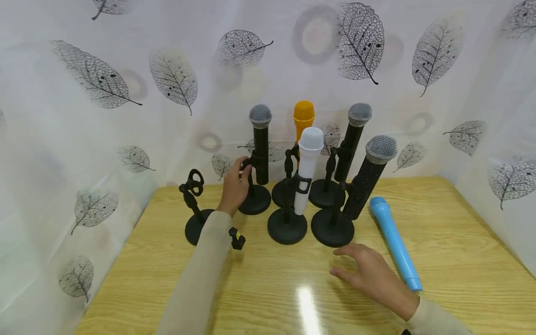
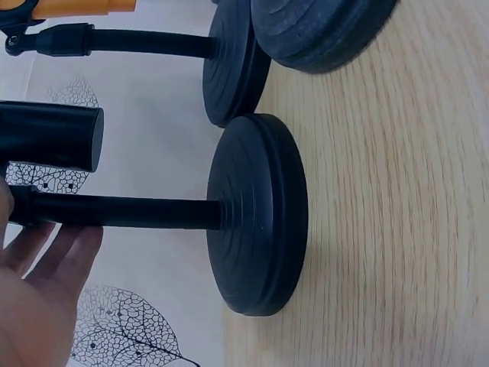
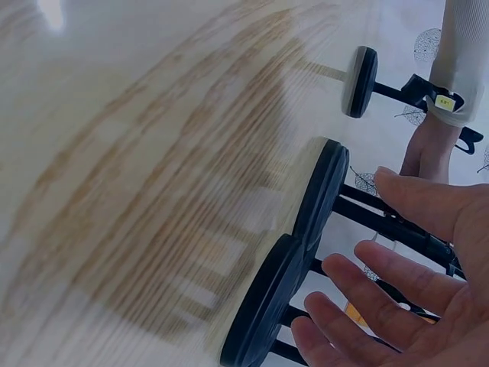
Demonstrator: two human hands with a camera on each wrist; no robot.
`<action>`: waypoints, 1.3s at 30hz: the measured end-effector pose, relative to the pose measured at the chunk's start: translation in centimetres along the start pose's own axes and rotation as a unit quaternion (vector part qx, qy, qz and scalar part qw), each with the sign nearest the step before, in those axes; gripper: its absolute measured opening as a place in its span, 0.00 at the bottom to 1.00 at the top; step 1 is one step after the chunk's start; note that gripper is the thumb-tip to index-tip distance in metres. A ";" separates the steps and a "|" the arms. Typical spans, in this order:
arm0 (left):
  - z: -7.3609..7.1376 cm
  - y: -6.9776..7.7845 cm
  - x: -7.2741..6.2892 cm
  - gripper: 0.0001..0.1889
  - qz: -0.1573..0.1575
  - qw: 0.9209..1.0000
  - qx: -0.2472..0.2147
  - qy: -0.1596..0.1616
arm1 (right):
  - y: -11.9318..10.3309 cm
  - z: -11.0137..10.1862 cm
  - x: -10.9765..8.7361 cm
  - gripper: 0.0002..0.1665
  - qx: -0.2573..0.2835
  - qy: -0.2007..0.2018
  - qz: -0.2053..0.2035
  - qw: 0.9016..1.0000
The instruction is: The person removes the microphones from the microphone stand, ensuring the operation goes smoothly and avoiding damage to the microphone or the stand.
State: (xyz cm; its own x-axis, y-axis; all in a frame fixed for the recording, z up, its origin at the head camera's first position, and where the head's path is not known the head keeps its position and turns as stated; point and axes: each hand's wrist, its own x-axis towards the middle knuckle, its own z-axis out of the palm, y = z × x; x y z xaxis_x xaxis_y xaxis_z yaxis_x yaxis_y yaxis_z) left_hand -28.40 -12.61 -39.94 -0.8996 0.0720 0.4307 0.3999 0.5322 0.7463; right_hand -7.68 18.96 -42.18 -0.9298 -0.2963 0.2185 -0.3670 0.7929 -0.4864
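At the back left, my left hand point(image 1: 234, 187) grips the upper part of a black microphone stand point(image 1: 255, 202), just behind its clip. That stand carries a black microphone point(image 1: 261, 139) with a silver mesh head, upright. In the left wrist view, fingers point(image 2: 75, 256) lie against the thin stem above the round base point(image 2: 258, 218); the thumb is mostly cut off. Over the table's front right, my right hand point(image 1: 374, 277) is held with fingers apart and nothing in it. It is nearest to the front-right stand point(image 1: 332, 228), whose black microphone point(image 1: 368, 181) leans right.
A white microphone point(image 1: 307, 163) and an orange one point(image 1: 303, 116) are on stands in the middle, with another black microphone point(image 1: 353, 135) behind right. A blue microphone point(image 1: 395, 242) lies on the wooden table point(image 1: 259, 298). A stand with a bare clip point(image 1: 193, 200) is at left.
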 end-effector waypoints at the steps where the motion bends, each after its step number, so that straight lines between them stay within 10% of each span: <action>1: -0.1 -0.1 0.0 0.18 0.000 1.000 0.005 -0.003 | 0.0 0.0 0.0 0.20 0.001 -0.001 0.001 1.000; 39: -2.6 0.6 -4.1 0.18 0.001 0.998 0.013 -0.062 | 0.1 -0.4 -0.4 0.21 0.019 0.002 -0.004 1.000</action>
State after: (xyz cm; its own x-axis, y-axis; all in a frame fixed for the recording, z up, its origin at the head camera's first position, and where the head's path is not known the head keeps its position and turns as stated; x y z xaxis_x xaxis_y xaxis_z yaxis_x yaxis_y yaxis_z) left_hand -23.97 -14.74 -39.92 -0.9139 0.1763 0.3657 0.3993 0.5532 0.7311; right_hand -7.30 19.33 -41.99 -0.9266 -0.3008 0.2255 -0.3755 0.7697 -0.5162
